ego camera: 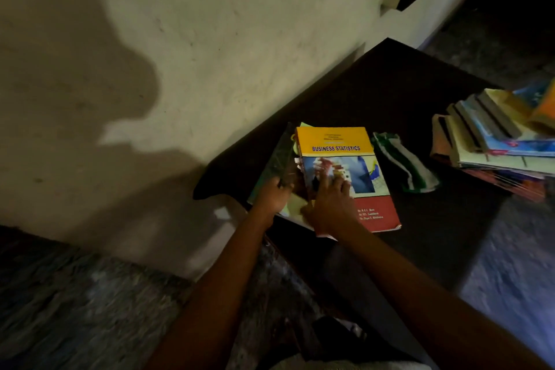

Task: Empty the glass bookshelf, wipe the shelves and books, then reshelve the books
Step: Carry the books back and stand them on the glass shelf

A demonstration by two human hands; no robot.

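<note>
Small stack: the Business Statistics book [339, 156] lies face up on a few others at the near-left corner of the dark table [390, 84]. I judge they are gathered here for wiping.
Left hand: my left hand [274, 194] curls its fingers round the lower end of a dark green book [280, 156] that tilts off the stack's left side.
Right hand: my right hand [329, 204] lies flat on the top cover, fingers straight and slightly spread. It grips nothing, and I take it to be steadying the stack.
Cloth: the green-and-white cloth [402, 164] lies crumpled just right of the stack, untouched but handy.
Larger pile: the slumped book pile [495, 141] sits at the table's right end, well apart.
Bookshelf: not in view.
</note>
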